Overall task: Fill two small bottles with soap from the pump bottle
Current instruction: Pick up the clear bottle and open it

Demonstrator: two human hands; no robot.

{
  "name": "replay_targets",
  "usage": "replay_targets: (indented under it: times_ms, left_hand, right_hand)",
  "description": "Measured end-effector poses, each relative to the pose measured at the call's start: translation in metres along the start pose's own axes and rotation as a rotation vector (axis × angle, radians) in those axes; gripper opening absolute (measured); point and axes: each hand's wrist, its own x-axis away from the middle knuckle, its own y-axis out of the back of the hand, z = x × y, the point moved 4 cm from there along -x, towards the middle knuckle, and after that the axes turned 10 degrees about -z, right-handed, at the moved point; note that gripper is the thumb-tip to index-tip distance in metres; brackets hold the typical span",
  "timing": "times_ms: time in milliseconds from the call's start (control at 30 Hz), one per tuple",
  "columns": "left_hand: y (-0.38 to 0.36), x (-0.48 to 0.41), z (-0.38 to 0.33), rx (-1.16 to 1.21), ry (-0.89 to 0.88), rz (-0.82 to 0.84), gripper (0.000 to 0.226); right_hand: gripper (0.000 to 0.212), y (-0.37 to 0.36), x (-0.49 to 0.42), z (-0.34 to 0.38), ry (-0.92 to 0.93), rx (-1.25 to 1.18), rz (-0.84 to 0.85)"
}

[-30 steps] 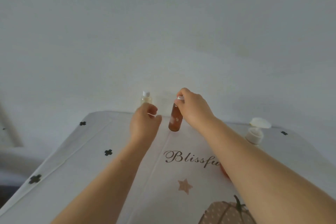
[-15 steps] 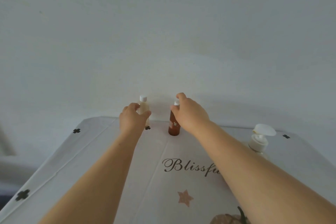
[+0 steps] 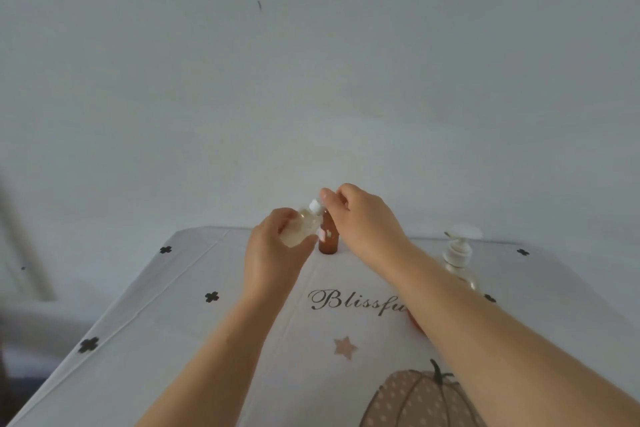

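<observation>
My left hand (image 3: 273, 250) grips a small clear bottle (image 3: 300, 227), lifted off the table and tilted to the right. My right hand (image 3: 363, 218) pinches that bottle's white cap (image 3: 316, 206) with fingertips. A small brown bottle (image 3: 328, 239) stands upright on the table just behind and below both hands, its top hidden by them. The pump bottle (image 3: 458, 258), clear with a white pump head, stands at the right, partly behind my right forearm.
The table carries a white cloth (image 3: 194, 322) printed with black crosses, script lettering, a star and a pumpkin. A plain white wall rises right behind the table's far edge. Something reddish (image 3: 414, 321) peeks out under my right forearm.
My left hand took the clear bottle from the table's back and lifted it, tilted. My right hand left the brown bottle and moved to the clear bottle's cap.
</observation>
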Motion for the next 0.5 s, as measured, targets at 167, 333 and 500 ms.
replay_targets:
  times_ms: [167, 333, 500]
  left_hand:
    - [0.006, 0.032, -0.03, -0.033, -0.208, 0.015, 0.039]
    - [0.0, 0.059, -0.065, -0.062, -0.397, 0.083, 0.049]
    - [-0.014, 0.072, -0.083, -0.036, -0.179, 0.386, 0.049]
  right_hand:
    - [0.059, 0.038, 0.03, -0.009, -0.059, 0.073, -0.036]
    - [0.061, 0.071, 0.049, -0.031, -0.152, 0.07, -0.031]
    - [0.051, 0.094, 0.074, -0.057, -0.196, -0.012, -0.01]
